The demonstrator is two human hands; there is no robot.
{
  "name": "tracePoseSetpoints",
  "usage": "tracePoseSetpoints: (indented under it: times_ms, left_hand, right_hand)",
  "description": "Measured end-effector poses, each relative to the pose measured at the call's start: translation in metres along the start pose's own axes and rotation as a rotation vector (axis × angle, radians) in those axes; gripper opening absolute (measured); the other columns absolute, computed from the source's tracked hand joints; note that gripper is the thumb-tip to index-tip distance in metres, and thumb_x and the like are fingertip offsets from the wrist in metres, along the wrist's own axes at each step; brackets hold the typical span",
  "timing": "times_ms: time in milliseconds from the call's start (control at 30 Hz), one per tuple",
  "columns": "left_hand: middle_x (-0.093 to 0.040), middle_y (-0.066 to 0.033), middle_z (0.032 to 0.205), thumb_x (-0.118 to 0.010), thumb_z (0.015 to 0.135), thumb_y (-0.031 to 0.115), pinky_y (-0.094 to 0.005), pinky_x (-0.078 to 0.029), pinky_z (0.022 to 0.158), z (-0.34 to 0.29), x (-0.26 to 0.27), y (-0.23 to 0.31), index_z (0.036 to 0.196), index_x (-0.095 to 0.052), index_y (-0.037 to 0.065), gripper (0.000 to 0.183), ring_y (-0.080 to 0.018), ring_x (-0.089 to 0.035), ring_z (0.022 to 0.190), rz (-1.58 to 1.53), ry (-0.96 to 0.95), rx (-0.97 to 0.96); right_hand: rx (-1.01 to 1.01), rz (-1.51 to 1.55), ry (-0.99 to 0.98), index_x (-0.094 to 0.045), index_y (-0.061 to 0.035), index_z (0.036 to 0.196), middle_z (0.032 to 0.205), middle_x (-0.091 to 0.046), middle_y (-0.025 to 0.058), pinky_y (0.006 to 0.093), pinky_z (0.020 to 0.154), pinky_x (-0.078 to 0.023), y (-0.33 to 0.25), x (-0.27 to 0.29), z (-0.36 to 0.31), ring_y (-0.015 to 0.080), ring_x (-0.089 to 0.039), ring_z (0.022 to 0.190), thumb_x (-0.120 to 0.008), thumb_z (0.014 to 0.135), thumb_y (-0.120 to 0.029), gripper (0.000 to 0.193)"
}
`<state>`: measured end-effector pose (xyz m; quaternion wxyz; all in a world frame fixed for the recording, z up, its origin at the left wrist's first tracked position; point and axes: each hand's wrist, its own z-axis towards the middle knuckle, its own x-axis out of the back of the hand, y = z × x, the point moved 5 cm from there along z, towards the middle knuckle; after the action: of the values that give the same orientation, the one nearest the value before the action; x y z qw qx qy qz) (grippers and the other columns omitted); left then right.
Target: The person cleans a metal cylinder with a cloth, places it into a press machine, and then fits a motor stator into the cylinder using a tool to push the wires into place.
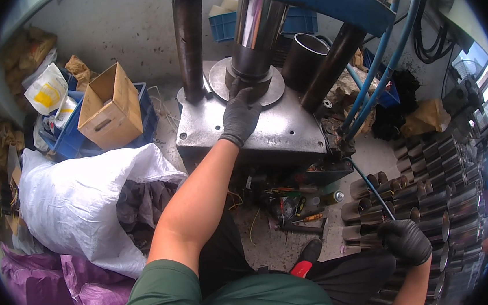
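Observation:
A hydraulic press stands in front of me, its shiny ram (253, 27) lowered over a round steel plate (274, 89). Under the ram sits a dark metal ring (259, 88). My left hand (241, 116), in a dark grey glove, reaches across the press bed (206, 124) and grips the near side of this ring; its fingertips are partly hidden. Low on the right, my right hand (405, 242), also gloved, is closed round the end of a thin metal lever (370, 185) that slants up toward the press.
Press columns (190, 47) flank the ram; a dark metal sleeve (304, 57) stands behind it. Blue hoses (390, 64) hang at right, above rows of metal sleeves (427, 189). A white sack (74, 196) and wooden box (109, 109) are left; tools (305, 220) lie below the press.

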<state>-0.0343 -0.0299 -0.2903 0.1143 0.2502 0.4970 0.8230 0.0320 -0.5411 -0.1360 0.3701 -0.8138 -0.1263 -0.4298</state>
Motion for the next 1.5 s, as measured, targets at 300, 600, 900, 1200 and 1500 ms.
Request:
tracePoseSetpoints:
  times_ms: [300,600,900,1200,1500]
  left_hand:
    - [-0.034,-0.0178,0.166,-0.078,0.082,0.005,-0.0399,-0.047,0.117,-0.001,0.000,0.001,0.131,-0.065,0.004,0.051,-0.0353,-0.052,0.142,0.025,0.008,-0.012]
    - [-0.033,-0.0152,0.169,-0.072,0.088,0.016,-0.0418,-0.051,0.111,-0.001,0.000,-0.003,0.132,-0.066,0.007,0.045,-0.0367,-0.062,0.130,0.077,0.041,-0.063]
    - [-0.062,-0.0175,0.140,-0.076,0.086,0.004,-0.0368,-0.045,0.114,0.017,0.011,-0.004,0.148,-0.052,0.002,0.066,-0.0288,-0.058,0.132,-0.193,0.230,0.033]
    - [-0.063,-0.0218,0.139,-0.072,0.090,0.017,-0.0382,-0.051,0.108,0.079,0.014,0.063,0.150,-0.046,-0.005,0.069,-0.0345,-0.065,0.125,-0.297,0.190,-0.075]
    - [-0.057,-0.0274,0.144,-0.065,0.093,0.032,-0.0463,-0.046,0.113,0.075,0.016,0.085,0.155,-0.042,-0.003,0.075,-0.0437,-0.059,0.131,0.480,0.251,0.029]
  right_hand:
    - [0.041,-0.035,0.001,-0.074,0.0003,0.102,0.087,-0.073,0.0222,0.0448,0.076,-0.058,0.009,0.006,0.002,0.0397,-0.072,0.080,-0.064,0.087,-0.010,0.020]
    - [-0.010,-0.012,0.050,-0.074,0.0010,0.095,0.078,-0.071,0.0157,0.0410,0.073,-0.057,-0.014,0.020,0.008,0.0312,-0.072,0.075,-0.064,0.086,-0.006,0.015]
    - [0.554,-0.334,1.104,-0.067,-0.0005,0.114,0.108,-0.070,0.0151,0.0378,0.083,-0.056,-0.052,0.136,0.080,0.0308,-0.070,0.095,-0.062,0.100,-0.003,0.015]
    - [0.594,-0.377,1.034,-0.068,-0.0020,0.106,0.099,-0.071,0.0173,0.0406,0.076,-0.055,-0.055,0.197,0.141,0.0312,-0.069,0.087,-0.065,0.099,-0.016,0.016]
    - [0.474,-0.199,1.007,-0.071,-0.0012,0.097,0.089,-0.071,0.0224,0.0442,0.076,-0.056,-0.066,0.194,0.139,0.0383,-0.072,0.083,-0.065,0.097,-0.025,0.024]
